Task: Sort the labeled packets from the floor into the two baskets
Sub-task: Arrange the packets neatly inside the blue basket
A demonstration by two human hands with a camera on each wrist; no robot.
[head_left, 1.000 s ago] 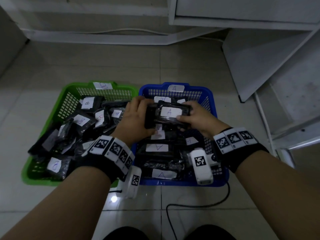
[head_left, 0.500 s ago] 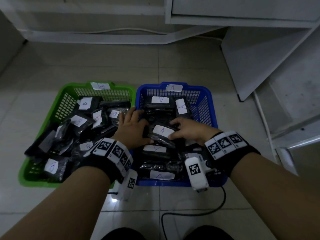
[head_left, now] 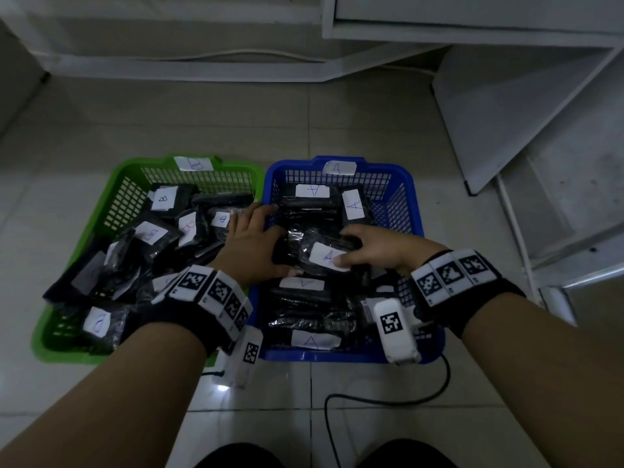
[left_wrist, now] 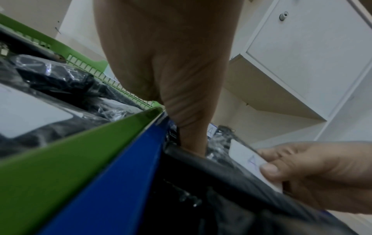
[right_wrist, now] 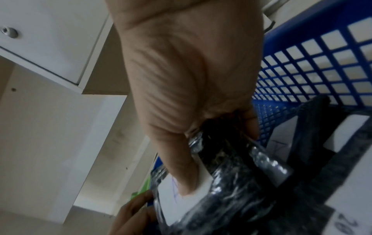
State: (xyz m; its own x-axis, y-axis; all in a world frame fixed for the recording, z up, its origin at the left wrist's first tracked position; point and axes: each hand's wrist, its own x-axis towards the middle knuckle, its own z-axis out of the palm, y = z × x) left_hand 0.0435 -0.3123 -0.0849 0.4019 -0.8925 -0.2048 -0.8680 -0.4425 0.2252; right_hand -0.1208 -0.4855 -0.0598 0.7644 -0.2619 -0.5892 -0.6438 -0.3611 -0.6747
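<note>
Now, from the head view, the step in hand looks like setting down an A-labelled packet [head_left: 326, 255] on the pile in the blue basket [head_left: 410, 201], which carries an A tag on its far rim; the green basket [head_left: 116, 194] to the left holds the B packets. The right hand [head_left: 381, 246] grips the packet's right end, thumb on the white label, fingers curled over the far edge. The left hand [head_left: 251, 244] lies flat and spread against the packet's left end, across the seam between the baskets, holding nothing. No packet shows on the floor [head_left: 304, 116], so I judge the sorting nearly done; next, both hands need only let go and lift away. The left wrist view shows the left hand's thumb [left_wrist: 191, 135] pressed down among the black wrappers beside the blue rim, with the right thumb on the label. The right wrist view confirms the pinch: thumb [right_wrist: 185, 179] on the label, fingers [right_wrist: 251, 125] behind the crinkled wrapper.
</note>
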